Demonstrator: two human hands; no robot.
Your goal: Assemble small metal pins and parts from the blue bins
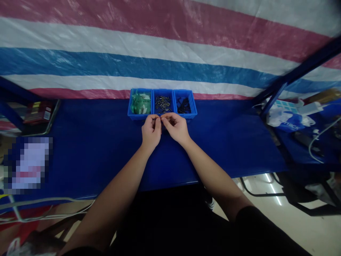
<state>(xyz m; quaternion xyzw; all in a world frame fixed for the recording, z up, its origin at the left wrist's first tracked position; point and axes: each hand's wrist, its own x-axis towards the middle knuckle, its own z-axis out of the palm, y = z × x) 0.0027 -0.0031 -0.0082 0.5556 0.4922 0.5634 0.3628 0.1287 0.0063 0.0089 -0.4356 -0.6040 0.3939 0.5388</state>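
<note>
My left hand (151, 131) and my right hand (176, 127) meet over the blue table, just in front of a row of blue bins. Thumb and fingers of each hand are pinched together, and the fingertips nearly touch. Whatever they pinch is too small or hidden to make out. Behind the hands, the middle bin (163, 91) holds many small metal screws (163, 103). Green plastic packaging (141, 101) with pale pieces fills the left bin (130, 109). In the right bin (194, 106) lie small dark parts (183, 105).
The blue table (87, 149) runs left and right beneath my arms. A dark red box (38, 113) and a blurred-out panel (30, 163) are at left. Plastic bags (289, 119) and a white cable (311, 145) lie at right, beyond a blue post. A striped sheet (160, 46) hangs behind.
</note>
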